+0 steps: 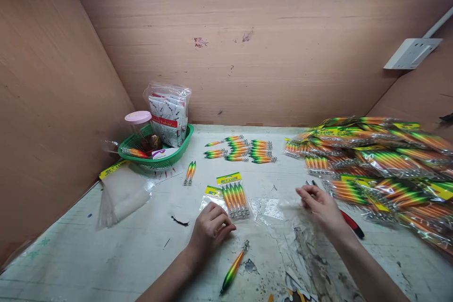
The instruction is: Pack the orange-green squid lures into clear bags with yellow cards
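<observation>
1. Packing appears to be the step in hand: a clear yellow-headed plastic bag (228,178), filled with slim green-and-orange lures (235,201), lies on the pale counter (116,259).
2. Left hand (209,227): fingers curled beside it; grip cannot be told.
3. Right hand (316,203): fingertips drawn together near flat clear film (272,208); hold cannot be told.
4. Loose green-and-orange lure (233,269) lies nearest; picking it up would call for fingers clear of its metal hooks (247,245).

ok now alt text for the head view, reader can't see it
A person's left hand is by a packet of green-orange lures on a white table; the right hand is near a pile of packed lures. A green basket stands at left.
</observation>
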`<state>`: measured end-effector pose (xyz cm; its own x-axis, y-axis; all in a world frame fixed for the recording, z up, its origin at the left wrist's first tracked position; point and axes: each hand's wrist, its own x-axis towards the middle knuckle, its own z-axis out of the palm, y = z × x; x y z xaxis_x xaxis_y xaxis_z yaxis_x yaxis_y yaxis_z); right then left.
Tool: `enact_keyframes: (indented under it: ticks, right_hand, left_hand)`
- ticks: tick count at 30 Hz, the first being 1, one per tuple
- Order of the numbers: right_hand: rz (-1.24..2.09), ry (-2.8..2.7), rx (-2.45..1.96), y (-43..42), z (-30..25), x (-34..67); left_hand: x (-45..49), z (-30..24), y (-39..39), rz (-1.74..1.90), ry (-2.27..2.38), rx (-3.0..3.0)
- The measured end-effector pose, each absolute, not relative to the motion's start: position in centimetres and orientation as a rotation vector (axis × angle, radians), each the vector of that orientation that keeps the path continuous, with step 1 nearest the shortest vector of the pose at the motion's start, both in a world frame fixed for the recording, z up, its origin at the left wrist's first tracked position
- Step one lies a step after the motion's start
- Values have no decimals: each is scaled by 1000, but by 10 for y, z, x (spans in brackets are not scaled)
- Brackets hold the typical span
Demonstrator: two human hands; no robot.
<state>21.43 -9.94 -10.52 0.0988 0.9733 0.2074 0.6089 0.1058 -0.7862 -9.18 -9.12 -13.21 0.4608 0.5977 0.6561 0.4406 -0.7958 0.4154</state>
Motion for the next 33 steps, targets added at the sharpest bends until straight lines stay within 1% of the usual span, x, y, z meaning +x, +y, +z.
enact_keyframes:
  ticks: [3,5,8,10,12,15,17,21,25,29,33]
  right_hand:
    - [347,-1651,-1627,-105,-110,228]
    - [302,-1803,-1561,-110,-114,215]
    - [161,-2266,-1163,-113,-123,179]
    - [45,-2463,-851,-110,-129,158]
    - [39,-2485,-704,-104,-132,145]
    - [132,-2422,-642,-97,-133,142]
    - [203,-2352,-669,-96,-132,143]
    - [365,-2213,-820,-101,-130,142]
    - [492,-2030,-1142,-104,-133,132]
    - [516,-1826,-1457,-99,-140,117]
    - [498,-1744,-1661,-92,-145,104]
  left_hand:
    - [-90,-131,-94,1140,946,2598]
    - [-90,-130,-96,1072,961,2669]
    - [-90,-130,-95,1088,866,2827]
    - [-91,-132,-92,1125,777,2883]
    - [-92,-133,-90,1161,740,2845]
    - [-95,-135,-89,1228,773,2687]
    - [-97,-135,-90,1221,818,2583]
    - [-98,-134,-92,1094,956,2451]
    - [-89,-130,-94,827,1287,2262]
    - [-75,-126,-92,679,1545,2115]
    - [-62,-120,-87,526,1753,2009]
